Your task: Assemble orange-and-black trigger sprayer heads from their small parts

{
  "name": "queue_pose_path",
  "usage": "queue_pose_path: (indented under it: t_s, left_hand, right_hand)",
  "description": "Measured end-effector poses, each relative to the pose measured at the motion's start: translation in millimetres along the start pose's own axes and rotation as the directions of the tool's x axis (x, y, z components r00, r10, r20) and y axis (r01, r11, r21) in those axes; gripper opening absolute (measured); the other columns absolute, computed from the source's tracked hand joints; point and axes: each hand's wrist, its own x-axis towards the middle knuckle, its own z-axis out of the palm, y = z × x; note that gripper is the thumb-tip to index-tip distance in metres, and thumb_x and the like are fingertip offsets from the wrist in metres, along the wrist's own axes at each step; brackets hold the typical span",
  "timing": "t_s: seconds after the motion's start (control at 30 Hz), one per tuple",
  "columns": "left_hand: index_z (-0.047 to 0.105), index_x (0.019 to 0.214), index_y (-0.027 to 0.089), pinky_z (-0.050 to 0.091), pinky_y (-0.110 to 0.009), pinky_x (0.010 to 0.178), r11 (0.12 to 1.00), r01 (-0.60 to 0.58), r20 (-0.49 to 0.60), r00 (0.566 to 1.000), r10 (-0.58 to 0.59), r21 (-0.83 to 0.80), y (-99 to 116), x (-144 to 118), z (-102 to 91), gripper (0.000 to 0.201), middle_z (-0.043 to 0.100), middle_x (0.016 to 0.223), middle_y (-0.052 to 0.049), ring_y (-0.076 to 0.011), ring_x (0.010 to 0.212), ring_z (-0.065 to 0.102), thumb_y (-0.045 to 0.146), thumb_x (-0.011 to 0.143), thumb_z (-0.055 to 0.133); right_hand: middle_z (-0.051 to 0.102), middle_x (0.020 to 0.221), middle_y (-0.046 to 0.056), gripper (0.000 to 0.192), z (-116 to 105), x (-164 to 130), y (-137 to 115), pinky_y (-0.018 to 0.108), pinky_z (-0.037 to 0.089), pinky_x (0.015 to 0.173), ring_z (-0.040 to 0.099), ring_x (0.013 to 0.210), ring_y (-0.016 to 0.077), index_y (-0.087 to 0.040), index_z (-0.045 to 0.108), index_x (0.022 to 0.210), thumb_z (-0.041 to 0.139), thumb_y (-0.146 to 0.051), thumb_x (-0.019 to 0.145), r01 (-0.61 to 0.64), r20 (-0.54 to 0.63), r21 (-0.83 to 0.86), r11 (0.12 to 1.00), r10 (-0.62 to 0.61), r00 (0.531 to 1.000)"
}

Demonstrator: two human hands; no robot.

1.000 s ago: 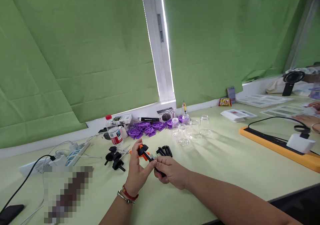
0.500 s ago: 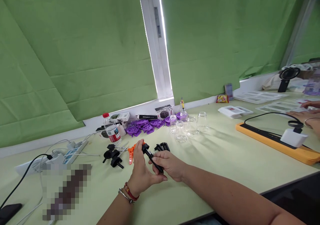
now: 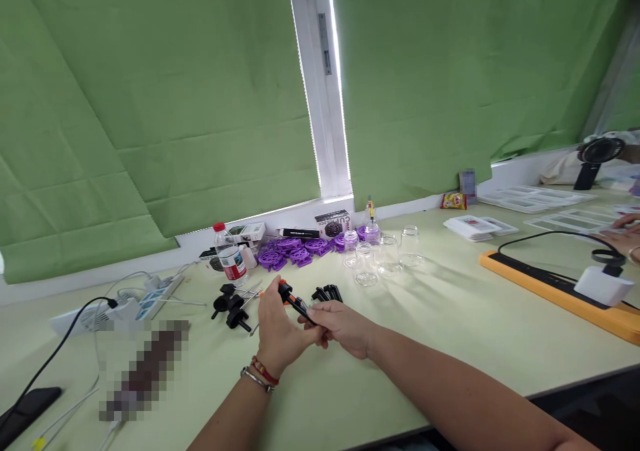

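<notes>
Flanking hands (image 3: 310, 327): black knobs (image 3: 229, 307), glass jars (image 3: 380, 257)

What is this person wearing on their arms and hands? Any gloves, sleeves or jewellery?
No gloves and no sleeves in view: both forearms are bare up to the picture's edge. The left hand has two bands at its wrist: a red braided cord bracelet and, just below it, a thin silver metal bangle. The right hand and its wrist show nothing worn.

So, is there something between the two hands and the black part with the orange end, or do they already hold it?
Nothing stands between them. The left hand and the right hand both grip the black part directly, above the table. The other black parts lie off to the side.
</notes>
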Motion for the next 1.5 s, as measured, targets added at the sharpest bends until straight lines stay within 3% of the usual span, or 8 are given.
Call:
queue_pose_path:
  t_s: [0.13, 0.27, 0.43, 0.63, 0.8, 1.33, 1.5]
  left_hand:
    - [0.030, 0.134, 0.013, 0.034, -0.053, 0.097, 0.999, 0.051, 0.037, 0.998, -0.052, 0.016, -1, 0, -0.2, 0.100, 0.045, 0.126, -0.017, -0.0386, 0.116, 0.042, 0.027, 0.044, 0.072]
    - [0.031, 0.133, 0.013, 0.035, -0.052, 0.097, 0.998, 0.062, 0.081, 0.995, -0.064, 0.030, 0, -1, 0.5, 0.096, 0.046, 0.125, -0.017, -0.0377, 0.116, 0.044, 0.026, 0.046, 0.069]
    - [0.029, 0.134, 0.014, 0.039, -0.049, 0.094, 0.996, 0.066, 0.143, 0.987, -0.075, 0.066, -5, -1, 0.7, 0.096, 0.050, 0.121, -0.016, -0.0350, 0.112, 0.048, 0.029, 0.048, 0.069]
    - [0.031, 0.133, 0.013, 0.037, -0.050, 0.097, 0.989, -0.003, 0.181, 0.983, -0.024, 0.149, -10, -1, 6.4, 0.092, 0.048, 0.124, -0.016, -0.0349, 0.117, 0.044, 0.030, 0.049, 0.065]
    - [0.028, 0.135, 0.008, 0.034, -0.050, 0.101, 0.978, -0.058, 0.244, 0.970, 0.008, 0.201, -6, -4, 9.2, 0.102, 0.045, 0.128, -0.017, -0.0355, 0.120, 0.041, 0.034, 0.045, 0.067]
    - [0.029, 0.137, 0.008, 0.038, -0.048, 0.096, 0.969, -0.050, 0.267, 0.964, -0.016, 0.242, -7, -8, 11.3, 0.101, 0.049, 0.124, -0.017, -0.0343, 0.112, 0.046, 0.033, 0.046, 0.067]
    - [0.032, 0.134, 0.010, 0.040, -0.046, 0.094, 0.969, -0.032, 0.267, 0.963, -0.035, 0.243, -8, -4, 9.4, 0.100, 0.052, 0.120, -0.016, -0.0333, 0.110, 0.049, 0.031, 0.043, 0.068]
  right_hand:
    - [0.052, 0.050, -0.002, 0.023, 1, 1, 3, 0.023, 0.031, 0.047, 0.046, 0.045, 0.0089, -0.012, 0.062, 0.071, 0.056, -0.033, 0.077, -0.019, -0.035, -0.152, 0.988, 0.014, 0.999]
    - [0.058, 0.053, 0.000, 0.026, 0, 4, 10, 0.022, 0.031, 0.044, 0.051, 0.044, 0.0094, -0.012, 0.061, 0.069, 0.050, -0.034, 0.079, -0.008, -0.003, -0.171, 0.985, 0.008, 1.000]
    - [0.055, 0.050, -0.001, 0.029, -2, 7, 10, 0.021, 0.034, 0.043, 0.053, 0.045, 0.0097, -0.011, 0.062, 0.073, 0.052, -0.038, 0.079, -0.012, 0.029, -0.178, 0.984, 0.018, 0.999]
    - [0.052, 0.045, -0.002, 0.026, -6, 13, 17, 0.020, 0.031, 0.039, 0.053, 0.042, 0.0100, -0.012, 0.060, 0.070, 0.051, -0.036, 0.078, -0.039, 0.003, -0.193, 0.980, 0.040, 0.999]
    - [0.055, 0.046, -0.001, 0.024, -4, 13, 23, 0.019, 0.029, 0.038, 0.057, 0.043, 0.0116, -0.014, 0.054, 0.063, 0.048, -0.032, 0.078, -0.073, -0.011, -0.217, 0.973, 0.072, 0.997]
    - [0.051, 0.042, -0.003, 0.025, 6, 10, 20, 0.019, 0.027, 0.037, 0.054, 0.038, 0.0101, -0.016, 0.049, 0.061, 0.044, -0.030, 0.082, -0.128, -0.085, -0.237, 0.963, 0.110, 0.990]
    - [0.052, 0.045, -0.002, 0.030, 8, 12, 20, 0.018, 0.028, 0.039, 0.055, 0.041, 0.0099, -0.015, 0.050, 0.062, 0.046, -0.035, 0.083, -0.100, -0.061, -0.250, 0.963, 0.087, 0.994]
